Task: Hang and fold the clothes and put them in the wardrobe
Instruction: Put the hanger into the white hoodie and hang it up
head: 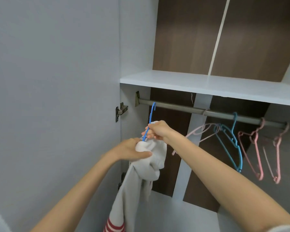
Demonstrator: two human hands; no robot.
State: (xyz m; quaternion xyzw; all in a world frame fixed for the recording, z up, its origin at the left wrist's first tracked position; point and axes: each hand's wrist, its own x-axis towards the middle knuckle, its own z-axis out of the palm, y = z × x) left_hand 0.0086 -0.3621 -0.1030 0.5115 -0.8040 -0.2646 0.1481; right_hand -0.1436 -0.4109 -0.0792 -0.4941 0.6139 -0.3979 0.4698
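Note:
A white garment (141, 178) with a red-striped cuff at the bottom hangs on a blue hanger (150, 119). The hanger's hook sits at the left end of the grey wardrobe rail (182, 108), at or just in front of it. My right hand (157, 131) pinches the hanger's neck just above the cloth. My left hand (134, 150) grips the bunched shoulder of the garment below it. Most of the hanger's body is hidden inside the cloth.
Several empty hangers hang further right on the rail: a pale pink one (201, 133), a teal one (231, 141) and two pink ones (253, 148). A white shelf (208, 84) runs above the rail. The open grey wardrobe door (57, 97) stands at the left.

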